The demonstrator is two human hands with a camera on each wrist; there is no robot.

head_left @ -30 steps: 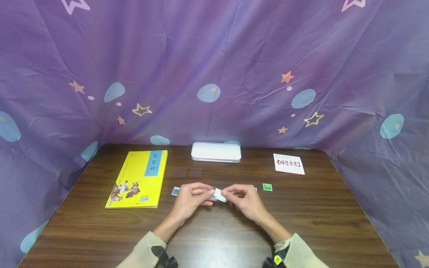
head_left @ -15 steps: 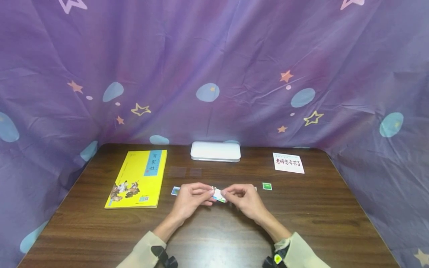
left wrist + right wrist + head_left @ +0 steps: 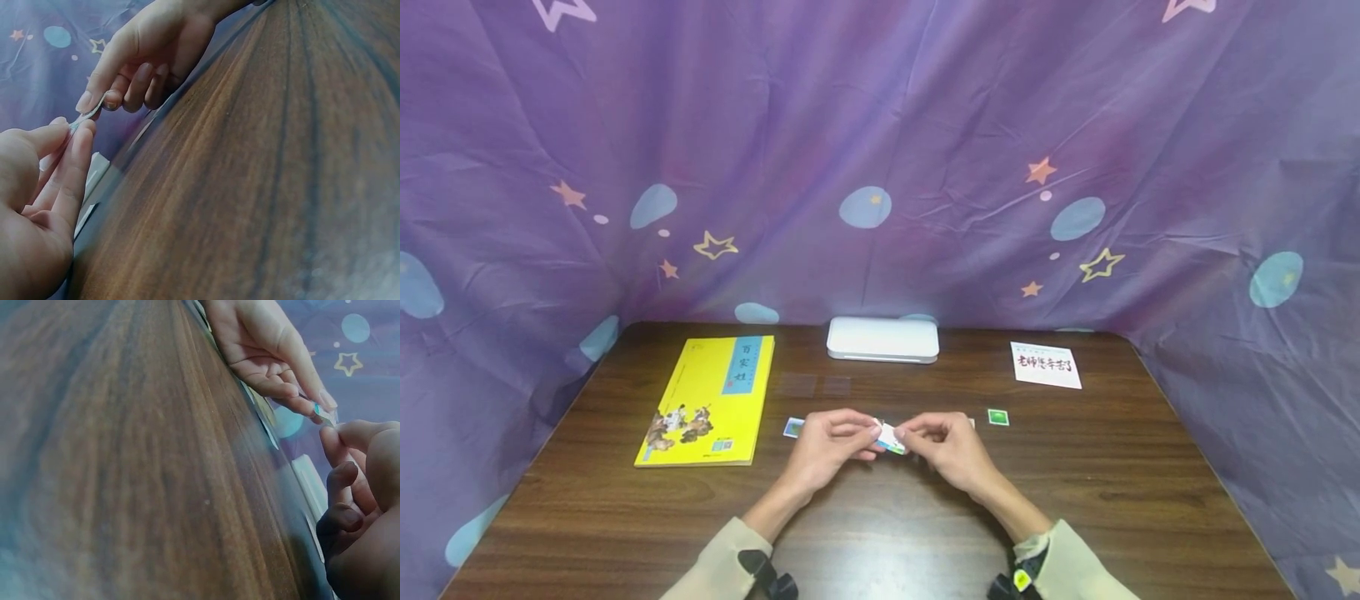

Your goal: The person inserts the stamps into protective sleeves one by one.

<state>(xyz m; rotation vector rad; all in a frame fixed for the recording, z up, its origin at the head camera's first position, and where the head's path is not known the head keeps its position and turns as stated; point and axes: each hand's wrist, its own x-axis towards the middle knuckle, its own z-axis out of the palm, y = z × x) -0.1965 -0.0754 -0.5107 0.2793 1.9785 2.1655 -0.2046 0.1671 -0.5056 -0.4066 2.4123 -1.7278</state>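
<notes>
Above the middle of the table, both hands pinch a small stamp-like piece of paper (image 3: 891, 437), white with blue and green along its lower edge. My left hand (image 3: 831, 450) grips its left end between thumb and fingers, and my right hand (image 3: 951, 450) its right end. In the left wrist view the thin paper (image 3: 91, 112) looks bent between the fingertips. Something clear shows by the fingertips in the right wrist view, though its form is hard to tell. A blue stamp-like piece (image 3: 792, 427) lies left of my left hand, partly covered; a green one (image 3: 997, 417) lies beyond my right hand.
On the left lies a yellow book (image 3: 711, 404). A white flat case (image 3: 883, 340) stands at the back, with two faint clear sleeves (image 3: 797, 385) in front to its left. A white card with red writing (image 3: 1046, 366) lies back right. A purple curtain (image 3: 880, 125) hangs behind the table (image 3: 1112, 500).
The paper has tilted and shifted slightly between the fingertips. Both hands stay nearly in place, and the things on the table lie as before.
</notes>
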